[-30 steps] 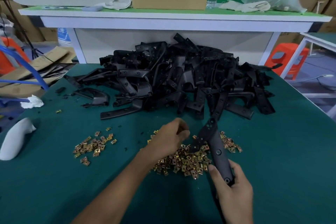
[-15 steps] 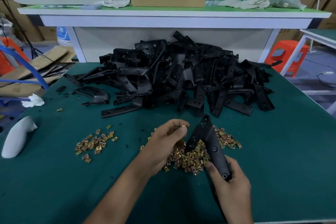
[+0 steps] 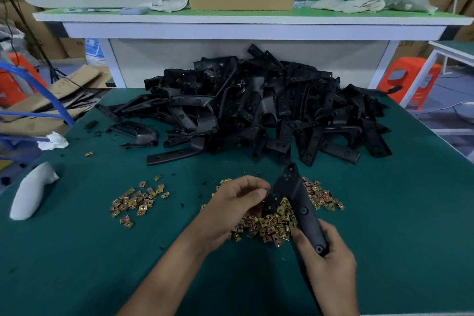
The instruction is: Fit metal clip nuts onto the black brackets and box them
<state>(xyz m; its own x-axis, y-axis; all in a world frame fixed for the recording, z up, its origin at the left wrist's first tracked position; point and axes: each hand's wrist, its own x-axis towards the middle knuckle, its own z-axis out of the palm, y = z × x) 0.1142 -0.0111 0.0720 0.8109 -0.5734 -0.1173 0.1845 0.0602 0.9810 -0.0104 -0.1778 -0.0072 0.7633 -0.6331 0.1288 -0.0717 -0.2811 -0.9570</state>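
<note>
Right hand (image 3: 331, 251) grips a black bracket (image 3: 295, 195) by its near end, angled towards 11 o'clock, so the left hand (image 3: 238, 202) can pinch what seems a clip nut (image 3: 265, 190) onto its edge. Spare clip nuts (image 3: 272, 226) lie beneath; bracket heap (image 3: 256, 110) at 12 o'clock.
</note>
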